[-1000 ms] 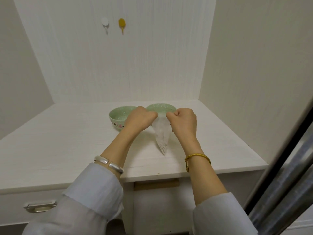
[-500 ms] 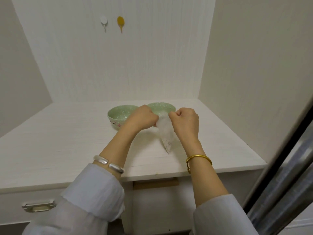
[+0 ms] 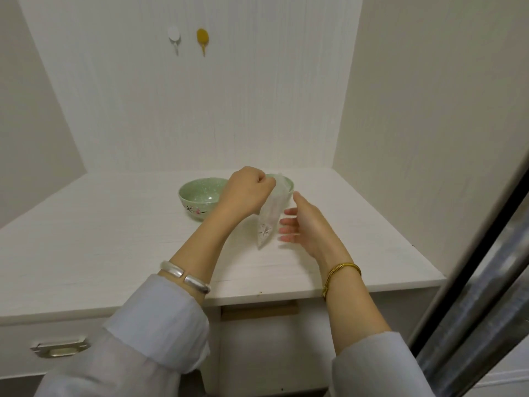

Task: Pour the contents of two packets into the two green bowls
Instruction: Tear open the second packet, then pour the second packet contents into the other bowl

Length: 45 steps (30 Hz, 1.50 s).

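Two green bowls stand side by side on the white counter point(image 3: 86, 242). The left bowl point(image 3: 197, 196) shows fully and has a flower pattern on its side. The right bowl point(image 3: 288, 186) is mostly hidden behind my left hand and the packet. My left hand point(image 3: 246, 196) pinches the top of a clear packet point(image 3: 270, 219), which hangs down with pale grains at its bottom corner. My right hand point(image 3: 303, 224) is beside the packet with its fingers spread and straight, apart from the plastic.
Two wall hooks, one white point(image 3: 174, 38) and one yellow point(image 3: 202, 38), hang on the back wall. Side walls close in the counter left and right. A drawer handle point(image 3: 60, 346) sits below the counter's front edge. A dark metal frame point(image 3: 472, 282) slants at the right.
My right hand has let go of the packet's top, dropped lower and opened its fingers. My left hand now holds the packet alone and has raised it toward the right bowl.
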Available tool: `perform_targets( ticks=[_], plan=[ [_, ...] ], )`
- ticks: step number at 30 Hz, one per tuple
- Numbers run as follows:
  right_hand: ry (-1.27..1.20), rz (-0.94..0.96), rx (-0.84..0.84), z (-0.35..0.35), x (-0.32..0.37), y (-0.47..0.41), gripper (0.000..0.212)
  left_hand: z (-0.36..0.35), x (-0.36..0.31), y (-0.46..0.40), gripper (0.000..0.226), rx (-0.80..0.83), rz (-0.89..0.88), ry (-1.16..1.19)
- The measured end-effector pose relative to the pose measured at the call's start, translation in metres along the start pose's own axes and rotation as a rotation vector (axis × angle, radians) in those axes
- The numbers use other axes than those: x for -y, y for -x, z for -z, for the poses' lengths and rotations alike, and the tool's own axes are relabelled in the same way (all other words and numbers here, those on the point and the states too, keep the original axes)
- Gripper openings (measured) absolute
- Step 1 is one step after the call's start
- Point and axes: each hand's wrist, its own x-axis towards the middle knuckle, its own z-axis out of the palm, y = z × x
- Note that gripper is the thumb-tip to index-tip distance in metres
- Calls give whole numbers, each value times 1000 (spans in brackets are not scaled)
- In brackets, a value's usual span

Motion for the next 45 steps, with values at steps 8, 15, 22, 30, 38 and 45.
perform_targets(
  ticks=[8,15,22,30,38,45],
  plan=[
    [-803,-259,256,-23,-15,-2,49,16,-9,5,28,149,5,324],
    [-821,-162,138,-39,-13,-1,26,30,2,4,37,185,22,467],
    [-835,-156,-2,-43,-17,-2,20,34,26,3,39,5,286,611],
    [-820,-150,-41,-42,-14,0,20,12,86,16,14,72,712,614],
    [-836,-130,-61,-41,-13,-1,20,7,97,14,38,-47,878,914],
    [-841,-133,-57,-37,-13,-1,18,-5,96,7,43,-361,838,1109]
  ],
)
